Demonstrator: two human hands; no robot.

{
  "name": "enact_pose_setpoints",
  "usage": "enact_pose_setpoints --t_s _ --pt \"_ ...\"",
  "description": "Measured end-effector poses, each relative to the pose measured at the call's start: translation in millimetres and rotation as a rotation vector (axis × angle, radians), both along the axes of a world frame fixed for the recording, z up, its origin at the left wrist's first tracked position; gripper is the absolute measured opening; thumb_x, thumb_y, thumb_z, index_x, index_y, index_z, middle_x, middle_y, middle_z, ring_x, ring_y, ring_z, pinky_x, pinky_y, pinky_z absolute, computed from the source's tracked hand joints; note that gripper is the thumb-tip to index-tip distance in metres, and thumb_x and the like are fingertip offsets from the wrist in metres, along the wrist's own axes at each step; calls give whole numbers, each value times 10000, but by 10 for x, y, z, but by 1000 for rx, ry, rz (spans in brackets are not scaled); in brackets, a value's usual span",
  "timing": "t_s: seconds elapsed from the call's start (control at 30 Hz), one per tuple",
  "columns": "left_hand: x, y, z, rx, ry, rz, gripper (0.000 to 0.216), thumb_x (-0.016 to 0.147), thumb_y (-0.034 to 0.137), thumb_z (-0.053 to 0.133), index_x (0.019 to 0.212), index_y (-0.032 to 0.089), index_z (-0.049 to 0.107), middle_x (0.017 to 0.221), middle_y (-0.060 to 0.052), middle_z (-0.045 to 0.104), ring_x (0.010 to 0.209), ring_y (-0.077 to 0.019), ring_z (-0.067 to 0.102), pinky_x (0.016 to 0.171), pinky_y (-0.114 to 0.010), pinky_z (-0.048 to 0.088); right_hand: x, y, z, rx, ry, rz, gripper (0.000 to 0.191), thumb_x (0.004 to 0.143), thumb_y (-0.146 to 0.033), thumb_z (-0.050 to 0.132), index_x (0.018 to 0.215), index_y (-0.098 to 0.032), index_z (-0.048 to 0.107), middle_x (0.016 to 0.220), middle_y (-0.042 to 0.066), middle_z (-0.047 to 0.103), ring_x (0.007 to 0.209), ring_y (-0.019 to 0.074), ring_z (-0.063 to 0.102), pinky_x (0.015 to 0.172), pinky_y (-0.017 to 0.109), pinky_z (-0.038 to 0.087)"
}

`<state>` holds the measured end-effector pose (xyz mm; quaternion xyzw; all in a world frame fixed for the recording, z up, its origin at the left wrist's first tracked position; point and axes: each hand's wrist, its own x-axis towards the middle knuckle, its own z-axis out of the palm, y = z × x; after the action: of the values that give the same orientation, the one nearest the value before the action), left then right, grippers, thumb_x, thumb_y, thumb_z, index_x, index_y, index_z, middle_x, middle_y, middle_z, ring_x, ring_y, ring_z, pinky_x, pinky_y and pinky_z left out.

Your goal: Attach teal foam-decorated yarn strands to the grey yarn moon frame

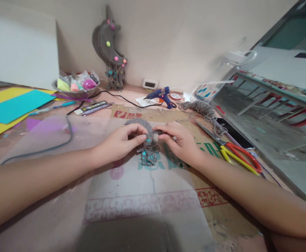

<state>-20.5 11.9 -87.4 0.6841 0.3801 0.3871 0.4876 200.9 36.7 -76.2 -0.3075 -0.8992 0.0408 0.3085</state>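
A grey yarn-wrapped crescent [140,123] lies on a cardboard sheet [153,113] in the middle of the table, with grey strings and teal beads [147,157] hanging toward me. My left hand [121,141] pinches the crescent's lower edge from the left, fingers closed on the yarn. From the right, my right hand [180,140] grips the same piece with its fingertips pressed together near a teal bead. The two hands almost touch over the piece.
A blue glue gun [160,96] and its black cord [69,133] lie behind. Orange-and-yellow scissors [236,154], a phone [234,133] and loose grey yarn [202,108] sit on the right. A bowl of coloured bits [75,87], teal and yellow paper [11,106], and a finished moon ornament [111,52] are at the back left.
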Motion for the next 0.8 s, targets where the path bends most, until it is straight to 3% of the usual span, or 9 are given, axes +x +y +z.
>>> enact_pose_setpoints --t_s 0.57,0.7,0.8 --pt "-11 3 13 16 10 -15 137 881 302 554 903 168 578 788 -6 606 677 -115 533 626 -242 426 -1 18 -14 -47 -16 14 334 959 -422 454 1053 -197 682 757 39 648 730 171 545 715 315 394" --pt "-9 0 14 1 12 -9 156 879 315 560 927 169 588 828 -8 615 696 -114 545 641 -244 432 -10 -17 -11 -124 110 -86 258 930 -363 518 1068 -199 662 806 34 654 741 163 565 690 301 421" --pt "-6 5 17 -1 23 11 174 868 331 576 921 165 589 859 -11 625 732 -119 560 671 -251 437 -31 -59 17 -267 265 -152 277 871 -371 584 1074 -188 631 812 23 645 654 132 544 578 258 410"
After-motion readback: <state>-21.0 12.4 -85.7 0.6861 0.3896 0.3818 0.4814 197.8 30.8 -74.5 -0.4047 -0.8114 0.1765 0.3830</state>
